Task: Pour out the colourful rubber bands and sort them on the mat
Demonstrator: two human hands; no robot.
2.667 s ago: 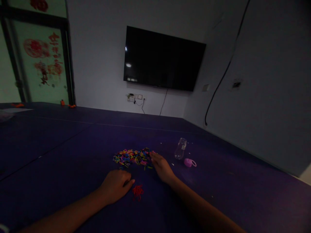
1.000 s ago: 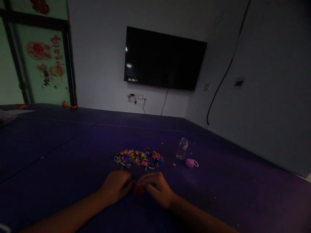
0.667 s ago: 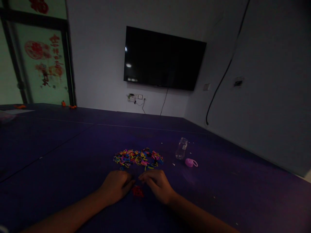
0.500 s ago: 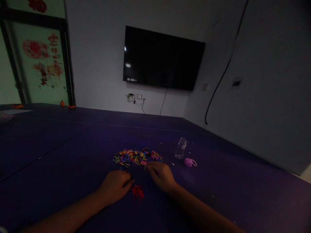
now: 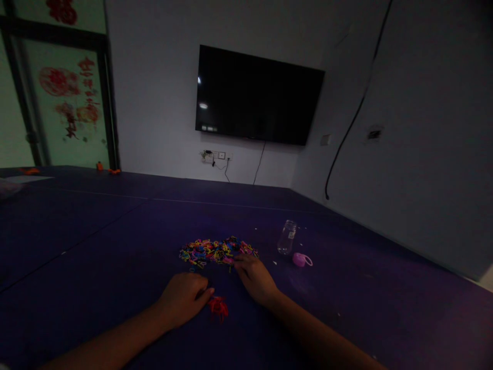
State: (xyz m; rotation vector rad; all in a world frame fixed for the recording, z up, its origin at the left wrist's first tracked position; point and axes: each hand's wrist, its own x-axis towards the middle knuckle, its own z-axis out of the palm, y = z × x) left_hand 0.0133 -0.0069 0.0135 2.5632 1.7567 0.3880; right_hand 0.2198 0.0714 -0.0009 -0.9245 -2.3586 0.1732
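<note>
A pile of small multicoloured plastic pin-shaped clips [image 5: 211, 250] lies spread on the dark purple surface in front of me. My right hand [image 5: 256, 280] is at the pile's near right edge, its bent fingertips touching the clips; whether one is pinched there is too dark to tell. My left hand [image 5: 185, 298] rests nearer to me with its fingers curled under and closed, and their inside is hidden. Its thumb reaches beside a small separate heap of red clips [image 5: 218, 307].
Right of the pile stands a clear bottle [image 5: 286, 239] without a lid, with a pink cap with a loop [image 5: 300, 260] beside it. White scraps lie scattered around. At the back, a television [image 5: 260, 95] hangs on the wall, and a black cable [image 5: 348, 123] runs down the right wall.
My right hand has shifted slightly up and over the edge of the pile. My left hand has barely moved, and the red heap looks much the same.
</note>
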